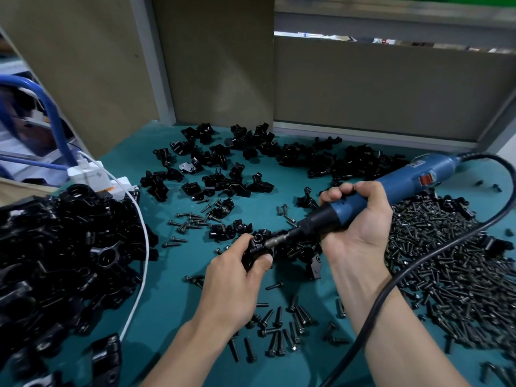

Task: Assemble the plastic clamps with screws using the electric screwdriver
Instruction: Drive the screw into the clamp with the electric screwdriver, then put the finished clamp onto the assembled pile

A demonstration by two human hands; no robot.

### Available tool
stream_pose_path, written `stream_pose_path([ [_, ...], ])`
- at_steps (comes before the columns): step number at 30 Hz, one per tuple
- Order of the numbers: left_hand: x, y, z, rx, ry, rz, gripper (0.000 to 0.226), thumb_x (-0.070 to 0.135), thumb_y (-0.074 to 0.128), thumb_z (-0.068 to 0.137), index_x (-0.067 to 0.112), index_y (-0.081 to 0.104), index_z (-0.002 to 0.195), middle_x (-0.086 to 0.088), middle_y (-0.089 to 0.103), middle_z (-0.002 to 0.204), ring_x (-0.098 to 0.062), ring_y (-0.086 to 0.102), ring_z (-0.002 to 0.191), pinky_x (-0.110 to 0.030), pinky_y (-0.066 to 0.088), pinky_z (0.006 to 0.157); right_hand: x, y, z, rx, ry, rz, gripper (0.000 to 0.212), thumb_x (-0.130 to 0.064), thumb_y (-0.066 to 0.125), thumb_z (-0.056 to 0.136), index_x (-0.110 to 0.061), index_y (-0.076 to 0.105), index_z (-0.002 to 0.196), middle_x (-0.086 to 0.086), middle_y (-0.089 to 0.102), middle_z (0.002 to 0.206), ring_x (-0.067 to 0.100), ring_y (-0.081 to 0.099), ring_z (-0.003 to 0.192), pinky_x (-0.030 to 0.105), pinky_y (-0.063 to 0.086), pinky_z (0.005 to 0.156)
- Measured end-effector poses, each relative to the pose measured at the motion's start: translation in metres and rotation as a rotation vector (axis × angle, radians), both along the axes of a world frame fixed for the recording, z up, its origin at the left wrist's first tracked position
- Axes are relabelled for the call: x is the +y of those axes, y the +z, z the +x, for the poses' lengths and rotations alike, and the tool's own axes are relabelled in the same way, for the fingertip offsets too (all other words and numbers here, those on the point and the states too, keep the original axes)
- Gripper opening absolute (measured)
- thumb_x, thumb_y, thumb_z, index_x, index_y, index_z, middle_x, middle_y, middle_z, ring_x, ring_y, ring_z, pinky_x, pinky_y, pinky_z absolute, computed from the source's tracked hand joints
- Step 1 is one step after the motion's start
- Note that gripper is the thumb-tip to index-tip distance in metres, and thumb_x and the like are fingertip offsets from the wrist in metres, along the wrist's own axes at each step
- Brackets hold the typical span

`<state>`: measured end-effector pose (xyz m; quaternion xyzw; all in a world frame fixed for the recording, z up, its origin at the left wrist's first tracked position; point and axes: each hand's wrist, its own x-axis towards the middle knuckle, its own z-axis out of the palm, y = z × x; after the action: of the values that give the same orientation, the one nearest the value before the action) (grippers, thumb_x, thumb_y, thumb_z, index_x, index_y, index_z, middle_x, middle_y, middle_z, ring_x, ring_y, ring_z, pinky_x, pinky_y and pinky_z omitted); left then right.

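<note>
Left hand (237, 270) grips a black plastic clamp (258, 247) just above the green table (167, 275); right hand (354, 216) wraps the blue electric screwdriver (391, 188), bit pressed into the clamp. Loose screws (446, 261) piled right, more clamps (69, 247) heaped left.

A black clamp (258, 245) is held over the middle of the table (173, 275); the bit of the tilted blue electric screwdriver (377, 191) is set against it, and black screws (452, 261) are heaped along the right edge.

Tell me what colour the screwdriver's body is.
Blue screwdriver body, black nose; head view shows it.
</note>
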<state>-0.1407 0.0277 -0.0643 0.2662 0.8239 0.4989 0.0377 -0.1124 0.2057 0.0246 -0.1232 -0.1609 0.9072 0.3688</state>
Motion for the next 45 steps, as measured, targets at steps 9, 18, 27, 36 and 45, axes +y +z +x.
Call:
stream_pose_path([
  [9, 0.0, -0.002, 0.0, 0.01, -0.005, 0.002, 0.014, 0.04, 0.063, 0.1, 0.032, 0.054, 0.093, 0.013, 0.046, 0.049, -0.011, 0.033, 0.038, -0.02, 0.032, 0.042, 0.001, -0.003, -0.001, 0.005, -0.003, -0.024, 0.014, 0.0, 0.052, 0.089, -0.011, 0.048, 0.084, 0.003, 0.053, 0.065, 0.017, 0.05, 0.053, 0.027, 0.049, 0.055],
  [18, 0.001, -0.003, -0.001, -0.014, 0.006, -0.001, 0.019, 0.043, 0.06, 0.1, 0.025, 0.055, 0.106, 0.013, 0.045, 0.045, -0.011, 0.034, 0.037, -0.022, 0.029, 0.041, 0.0, -0.003, -0.001, 0.013, 0.007, 0.031, 0.014, -0.001, 0.052, 0.089, -0.012, 0.048, 0.081, 0.003, 0.054, 0.066, 0.018, 0.051, 0.054, 0.028, 0.049, 0.058],
  [27, -0.001, 0.001, 0.001, -0.032, -0.012, 0.015, 0.015, 0.044, 0.061, 0.1, 0.032, 0.054, 0.098, 0.013, 0.043, 0.047, -0.01, 0.032, 0.039, -0.02, 0.03, 0.043, 0.005, -0.003, 0.0, 0.048, 0.076, 0.105, 0.017, -0.003, 0.049, 0.087, -0.015, 0.052, 0.075, 0.001, 0.053, 0.066, 0.017, 0.051, 0.055, 0.027, 0.048, 0.061],
  [36, -0.001, 0.023, -0.004, -0.39, -0.086, 0.316, 0.011, 0.028, 0.069, 0.095, 0.031, 0.078, 0.09, 0.01, 0.075, 0.08, -0.007, 0.068, 0.076, -0.024, 0.053, 0.077, 0.032, 0.006, 0.014, 0.001, 0.186, -0.014, 0.028, -0.005, 0.062, 0.073, -0.007, 0.057, 0.1, 0.001, 0.056, 0.072, 0.015, 0.054, 0.057, 0.027, 0.05, 0.064],
  [45, -0.007, 0.035, -0.005, -0.73, 0.01, 0.649, 0.039, 0.061, 0.056, 0.083, 0.033, 0.071, 0.061, -0.004, 0.061, 0.069, -0.009, 0.042, 0.051, -0.021, 0.033, 0.047, 0.046, 0.019, 0.05, -0.931, 0.183, 0.7, 0.022, -0.007, 0.056, 0.098, -0.018, 0.054, 0.117, 0.009, 0.067, 0.069, 0.021, 0.064, 0.053, 0.033, 0.056, 0.049],
])
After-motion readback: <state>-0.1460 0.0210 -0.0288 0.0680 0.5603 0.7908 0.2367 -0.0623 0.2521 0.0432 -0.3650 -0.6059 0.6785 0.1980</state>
